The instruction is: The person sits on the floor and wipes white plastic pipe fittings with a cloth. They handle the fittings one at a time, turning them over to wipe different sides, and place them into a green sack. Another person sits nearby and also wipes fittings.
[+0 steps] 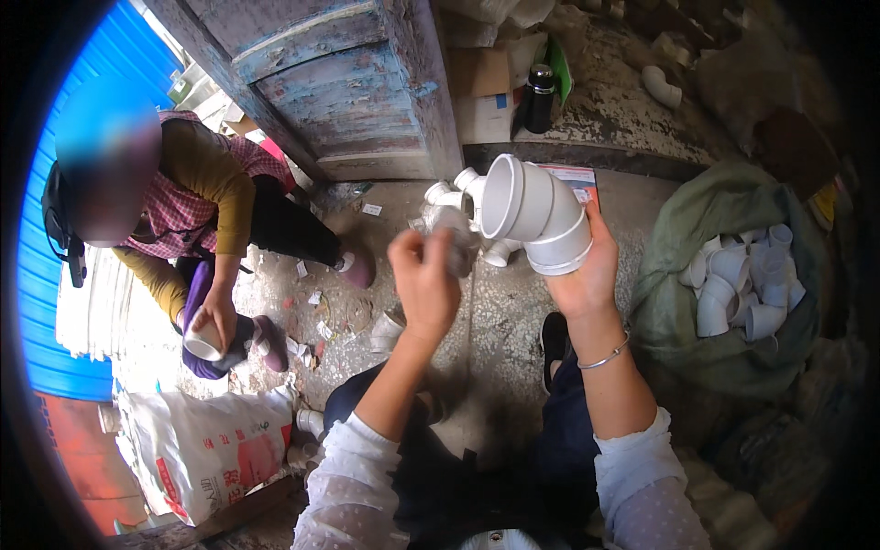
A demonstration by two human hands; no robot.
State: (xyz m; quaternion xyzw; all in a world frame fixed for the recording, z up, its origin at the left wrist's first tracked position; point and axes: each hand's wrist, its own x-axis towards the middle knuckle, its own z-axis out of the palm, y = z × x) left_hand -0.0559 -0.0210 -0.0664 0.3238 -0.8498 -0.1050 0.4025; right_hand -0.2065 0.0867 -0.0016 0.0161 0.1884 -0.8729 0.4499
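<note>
My right hand [591, 264] is wrapped round a large white plastic pipe elbow [548, 209], gripping it by its lower right side. One wide mouth of the elbow faces left and the other end points down. Just left of it, my left hand [426, 282] is raised and closed. A small grey thing [456, 240], smeared by motion, shows at its fingertips; its kind does not show. Behind the elbow, several smaller white pipe fittings [444, 194] lie on the floor, partly hidden by it and by my left hand.
At right, an open green woven sack [667, 240] holds several white elbows [729, 273]. A co-worker [206, 188] sits at left, a white fitting [203, 342] in hand. A printed white sack [197, 449] lies lower left. A wooden door [335, 101] and black flask [539, 99] stand at the back.
</note>
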